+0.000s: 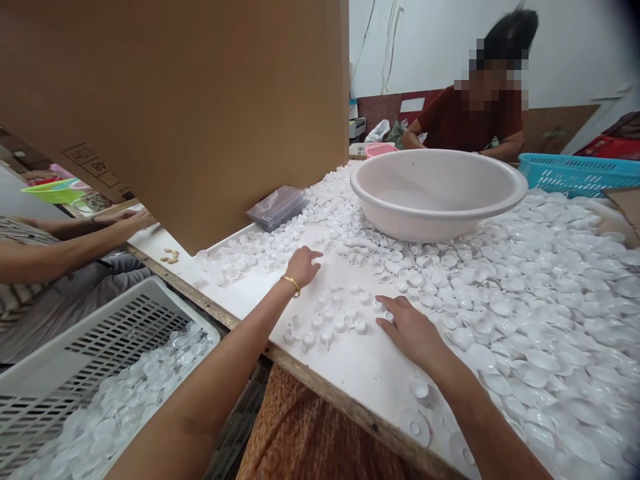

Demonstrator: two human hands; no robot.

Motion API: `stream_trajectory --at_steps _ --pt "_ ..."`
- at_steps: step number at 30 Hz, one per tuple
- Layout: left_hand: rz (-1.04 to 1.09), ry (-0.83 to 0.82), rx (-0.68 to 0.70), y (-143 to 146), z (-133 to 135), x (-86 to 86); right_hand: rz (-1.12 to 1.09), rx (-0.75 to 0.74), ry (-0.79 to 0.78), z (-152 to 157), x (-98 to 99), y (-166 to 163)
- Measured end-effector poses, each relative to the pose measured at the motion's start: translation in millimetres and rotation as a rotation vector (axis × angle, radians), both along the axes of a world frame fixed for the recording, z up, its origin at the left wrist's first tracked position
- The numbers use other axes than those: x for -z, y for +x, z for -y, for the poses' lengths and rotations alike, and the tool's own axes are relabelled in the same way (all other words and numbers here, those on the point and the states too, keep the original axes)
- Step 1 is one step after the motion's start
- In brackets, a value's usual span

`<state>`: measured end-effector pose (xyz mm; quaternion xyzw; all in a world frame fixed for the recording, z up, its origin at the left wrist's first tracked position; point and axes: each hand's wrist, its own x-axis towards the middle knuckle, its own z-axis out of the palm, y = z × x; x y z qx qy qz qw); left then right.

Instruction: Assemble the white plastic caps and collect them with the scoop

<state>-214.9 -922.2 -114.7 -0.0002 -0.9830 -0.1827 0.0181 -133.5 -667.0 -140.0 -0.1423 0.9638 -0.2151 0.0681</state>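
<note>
Here, the right fingers [393, 304] are beside white pieces [361, 327].

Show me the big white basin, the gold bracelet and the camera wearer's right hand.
Big white basin [425, 228], head view: outer wall.
Gold bracelet [294, 284], head view: its band.
Right hand [411, 328], head view: back of the hand.

On the brown cardboard panel [215, 100], left of and beyond the left hand's [301, 268] fingers, a printed frame [90, 164] bears seemingly "48"; adjoining marks unreadable
</note>
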Motion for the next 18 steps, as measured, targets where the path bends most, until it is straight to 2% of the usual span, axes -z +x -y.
stream_trajectory --at_steps 3,6,9,12,16,18 --pt "-0.059 -0.075 -0.069 -21 0 0.1 0.008 -0.002 -0.012 0 -2.9 0" --pt "-0.039 -0.089 -0.080 -28 -5 0.6 0.041 -0.001 -0.034 -1 -5.7 0" --pt "0.056 -0.027 -0.055 -17 -7 -0.9 0.066 0.003 -0.049 -6 -9.4 0" --pt "0.203 0.102 -0.031 -1 -2 -1.0 0.065 0.017 -0.080 -12 -15.3 -3" --pt "0.309 0.256 -0.116 9 5 4.8 0.016 0.101 -0.159 -23 -26.1 -9" --pt "0.327 0.237 -0.162 11 7 5.9 0.009 0.134 -0.240 -30 -33.2 -5"
